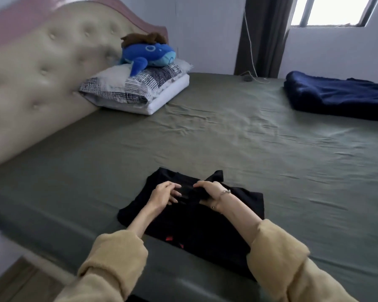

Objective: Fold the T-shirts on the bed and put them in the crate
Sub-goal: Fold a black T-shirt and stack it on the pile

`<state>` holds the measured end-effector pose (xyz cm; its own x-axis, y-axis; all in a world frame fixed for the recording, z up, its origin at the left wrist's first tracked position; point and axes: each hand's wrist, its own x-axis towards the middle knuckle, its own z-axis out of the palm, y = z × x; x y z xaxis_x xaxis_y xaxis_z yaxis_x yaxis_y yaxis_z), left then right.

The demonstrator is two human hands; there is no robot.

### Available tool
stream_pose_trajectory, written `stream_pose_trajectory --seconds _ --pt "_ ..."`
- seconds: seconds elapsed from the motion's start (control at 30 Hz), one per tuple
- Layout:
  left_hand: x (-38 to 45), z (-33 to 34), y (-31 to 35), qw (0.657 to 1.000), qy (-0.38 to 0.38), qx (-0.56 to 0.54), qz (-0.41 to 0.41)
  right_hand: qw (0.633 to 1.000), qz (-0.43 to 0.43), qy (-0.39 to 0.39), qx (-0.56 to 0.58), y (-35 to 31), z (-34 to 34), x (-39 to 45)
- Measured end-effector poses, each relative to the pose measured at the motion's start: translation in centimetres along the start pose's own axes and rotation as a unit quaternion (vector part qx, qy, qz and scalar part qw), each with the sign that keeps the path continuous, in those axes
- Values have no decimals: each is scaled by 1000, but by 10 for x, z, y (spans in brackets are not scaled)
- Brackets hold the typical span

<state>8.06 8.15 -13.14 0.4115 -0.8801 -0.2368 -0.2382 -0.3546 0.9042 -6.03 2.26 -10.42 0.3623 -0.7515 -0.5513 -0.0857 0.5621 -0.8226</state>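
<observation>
Black T-shirt point(205, 223) on the bed point(271, 149): right hand point(207, 192) fingers clench a fold, left hand point(164, 196) fingers rest loosely on it

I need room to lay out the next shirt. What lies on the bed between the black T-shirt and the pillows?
In the head view, only wrinkled green sheet lies between the black T-shirt and the pillows.

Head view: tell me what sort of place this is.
Most likely a home bedroom. A wide bed with an olive sheet runs up to a tufted headboard, stacked pillows carry a blue plush toy, and a dark curtain hangs beside a window.
</observation>
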Motion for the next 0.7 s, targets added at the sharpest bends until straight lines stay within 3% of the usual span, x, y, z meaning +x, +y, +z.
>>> stream_pose_trajectory --seconds 0.1,0.17,0.23,0.4,0.47,0.57,0.7 --pt "4 -19 -4 991 -48 -108 -68 1000 -5 2 -12 1 38 18" --pt "9 -34 -9 985 -42 -139 -93 1000 -6 -1 -20 1 65 32" --pt "15 -44 -16 983 -27 -148 -105 1000 -4 -13 -9 1 85 41" --pt "36 -65 -39 949 -63 -297 -91 999 15 -36 -17 6 121 60" --pt "40 -70 -42 968 -29 -235 -80 998 16 -30 -46 9 125 64" --pt "47 -75 -52 997 41 -20 -60 998 -11 -10 -60 12 114 61" --pt "41 -72 -49 968 132 208 -39 976 -111 92 -161 20 74 53"
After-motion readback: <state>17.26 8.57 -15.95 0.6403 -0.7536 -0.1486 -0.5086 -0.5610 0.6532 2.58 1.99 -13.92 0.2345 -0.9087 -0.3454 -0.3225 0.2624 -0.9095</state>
